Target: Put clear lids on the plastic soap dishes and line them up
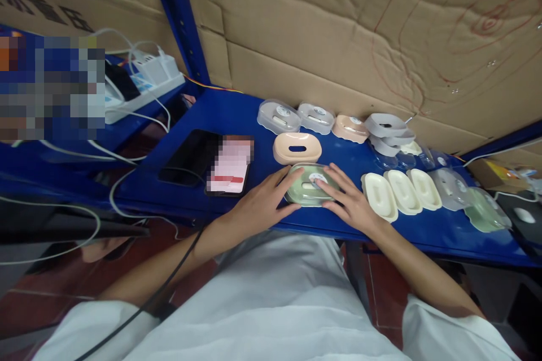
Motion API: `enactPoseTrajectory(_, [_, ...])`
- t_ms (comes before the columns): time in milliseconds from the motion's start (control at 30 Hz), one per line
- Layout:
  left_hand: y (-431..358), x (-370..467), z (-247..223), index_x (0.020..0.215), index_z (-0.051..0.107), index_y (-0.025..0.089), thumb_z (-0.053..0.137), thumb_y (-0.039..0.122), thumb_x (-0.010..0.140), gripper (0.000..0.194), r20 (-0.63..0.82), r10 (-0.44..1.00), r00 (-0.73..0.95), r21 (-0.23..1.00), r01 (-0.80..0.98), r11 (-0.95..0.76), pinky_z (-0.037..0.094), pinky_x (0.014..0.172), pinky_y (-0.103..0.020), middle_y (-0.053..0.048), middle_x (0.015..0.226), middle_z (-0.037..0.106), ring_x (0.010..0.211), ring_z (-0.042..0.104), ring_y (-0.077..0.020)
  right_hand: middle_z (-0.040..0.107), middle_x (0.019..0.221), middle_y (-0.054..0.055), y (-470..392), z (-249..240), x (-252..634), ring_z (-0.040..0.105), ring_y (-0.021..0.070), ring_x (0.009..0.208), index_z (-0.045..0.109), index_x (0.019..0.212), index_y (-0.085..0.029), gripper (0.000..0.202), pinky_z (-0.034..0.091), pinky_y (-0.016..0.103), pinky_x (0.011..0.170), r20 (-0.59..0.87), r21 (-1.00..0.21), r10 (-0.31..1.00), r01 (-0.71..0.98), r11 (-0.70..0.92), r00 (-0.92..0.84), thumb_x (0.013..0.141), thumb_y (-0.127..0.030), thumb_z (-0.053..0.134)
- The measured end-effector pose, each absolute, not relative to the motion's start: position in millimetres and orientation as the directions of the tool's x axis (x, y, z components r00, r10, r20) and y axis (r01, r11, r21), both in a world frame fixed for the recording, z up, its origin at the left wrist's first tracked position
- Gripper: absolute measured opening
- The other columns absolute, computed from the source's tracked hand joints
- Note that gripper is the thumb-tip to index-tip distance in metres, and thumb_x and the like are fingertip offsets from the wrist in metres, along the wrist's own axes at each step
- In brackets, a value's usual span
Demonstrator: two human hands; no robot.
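A green soap box (305, 196) with a clear lid and a round sticker lies on the blue table in front of me. My left hand (269, 197) grips its left end, fingers along the far edge and thumb at the near edge. From the other side my right hand (349, 197) holds the right end, with fingers over the lid and its edge. Just behind the box sits a peach oval soap box shell (297, 149) with a slot in its middle. Three cream trays (404, 192) lie side by side, right of my right hand.
Lidded grey boxes (279, 117) and a peach one (350, 128) line the back, beside stacked grey shells (386, 124). At right are another grey box (449, 188) and a green one (486, 210). A phone (228, 166) lies left; a power strip (146, 93) stands beyond.
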State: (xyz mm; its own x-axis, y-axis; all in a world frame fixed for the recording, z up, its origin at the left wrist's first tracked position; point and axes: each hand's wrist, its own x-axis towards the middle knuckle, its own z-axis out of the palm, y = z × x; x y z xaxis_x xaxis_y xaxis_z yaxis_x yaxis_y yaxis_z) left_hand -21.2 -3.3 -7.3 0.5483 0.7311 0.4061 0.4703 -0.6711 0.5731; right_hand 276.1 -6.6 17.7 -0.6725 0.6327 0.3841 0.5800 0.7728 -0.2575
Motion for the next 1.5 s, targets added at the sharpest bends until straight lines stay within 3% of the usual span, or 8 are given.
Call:
enactPoseTrajectory(333, [-3, -22, -6, 0.167, 0.032, 0.028, 0.072, 0.033, 0.101, 0.078, 0.394, 0.747, 0.536, 0.596, 0.47, -0.652, 0.04, 0.13, -0.053, -0.015, 0.168, 0.044, 0.157, 0.045, -0.0325, 0.04, 0.173, 0.01, -1, 22, 276, 0.032, 0.0352, 0.164, 0.04, 0.168, -0.041, 0.074, 0.04, 0.065, 0.128, 0.382, -0.259, 0.613, 0.557, 0.789, -0.692, 0.102, -0.034, 0.071])
enactPoseTrajectory(500, [-3, -22, -6, 0.167, 0.03, 0.029, 0.072, 0.032, 0.102, 0.078, 0.395, 0.738, 0.547, 0.586, 0.469, -0.661, 0.04, 0.13, -0.054, -0.015, 0.168, 0.044, 0.157, 0.044, -0.0322, 0.025, 0.18, 0.008, -1, 20, 275, 0.021, 0.0352, 0.167, 0.04, 0.168, -0.04, 0.074, 0.038, 0.063, 0.129, 0.29, -0.332, 0.686, 0.602, 0.726, -0.668, 0.101, -0.039, 0.072])
enactPoseTrajectory(733, [-11, -23, 7, 0.165, 0.03, 0.032, 0.071, 0.032, 0.103, 0.075, 0.613, 0.69, 0.385, 0.538, 0.437, -0.721, 0.042, 0.128, -0.059, -0.018, 0.177, 0.02, 0.159, 0.04, -0.0376, 0.037, 0.175, 0.008, 8, 48, 285, 0.045, 0.0344, 0.157, 0.047, 0.164, -0.04, 0.07, 0.043, 0.056, 0.127, 0.371, -0.282, 0.684, 0.625, 0.728, -0.628, 0.099, -0.044, 0.074])
enactPoseTrajectory(833, [-13, -23, 7, 0.162, 0.035, 0.033, 0.067, 0.026, 0.104, 0.067, 0.708, 0.626, 0.329, 0.491, 0.408, -0.77, 0.05, 0.121, -0.057, -0.017, 0.171, 0.031, 0.152, 0.048, -0.0352, 0.041, 0.173, 0.008, 26, 82, 279, 0.045, 0.0382, 0.156, 0.049, 0.164, -0.037, 0.071, 0.04, 0.06, 0.129, 0.471, -0.238, 0.699, 0.686, 0.688, -0.538, 0.098, -0.051, 0.073])
enactPoseTrajectory(933, [-13, -21, 4, 0.158, 0.043, 0.029, 0.062, 0.024, 0.106, 0.056, 0.697, 0.566, 0.44, 0.412, 0.4, -0.818, 0.054, 0.117, -0.054, -0.018, 0.162, 0.045, 0.148, 0.053, -0.0336, 0.046, 0.17, 0.008, 66, 110, 244, 0.04, 0.0392, 0.159, 0.049, 0.164, -0.033, 0.073, 0.036, 0.062, 0.129, 0.492, -0.223, 0.693, 0.693, 0.686, -0.527, 0.1, -0.06, 0.068])
enactPoseTrajectory(1133, [-14, -20, 6, 0.136, 0.066, 0.017, 0.057, 0.024, 0.108, 0.03, 0.601, 0.46, 0.654, 0.206, 0.429, -0.879, 0.058, 0.109, -0.048, -0.018, 0.145, 0.063, 0.128, 0.067, -0.0309, 0.042, 0.173, 0.011, 181, 104, 105, 0.034, 0.036, 0.162, 0.043, 0.167, -0.027, 0.071, 0.03, 0.06, 0.131, 0.283, -0.145, 0.678, 0.669, 0.729, -0.678, 0.104, -0.046, 0.068])
enactPoseTrajectory(1400, [-14, -23, 7, 0.126, 0.072, 0.017, 0.057, 0.025, 0.108, 0.025, 0.535, 0.464, 0.706, 0.213, 0.419, -0.883, 0.058, 0.106, -0.045, -0.015, 0.142, 0.066, 0.125, 0.067, -0.0294, 0.038, 0.17, 0.023, 222, 65, 10, 0.056, 0.0432, 0.141, 0.038, 0.167, -0.021, 0.073, 0.046, 0.06, 0.115, 0.106, -0.052, 0.808, 0.808, 0.586, -0.579, 0.104, -0.043, 0.068])
enactPoseTrajectory(1500, [-13, -22, 5, 0.124, 0.073, 0.017, 0.058, 0.025, 0.108, 0.024, 0.529, 0.45, 0.72, 0.188, 0.418, -0.889, 0.057, 0.104, -0.045, -0.015, 0.141, 0.067, 0.123, 0.067, -0.03, 0.043, 0.166, 0.024, 223, 69, 18, 0.048, 0.0474, 0.147, 0.041, 0.163, -0.018, 0.077, 0.034, 0.069, 0.12, 0.056, 0.011, 0.819, 0.82, 0.572, -0.571, 0.098, -0.039, 0.076])
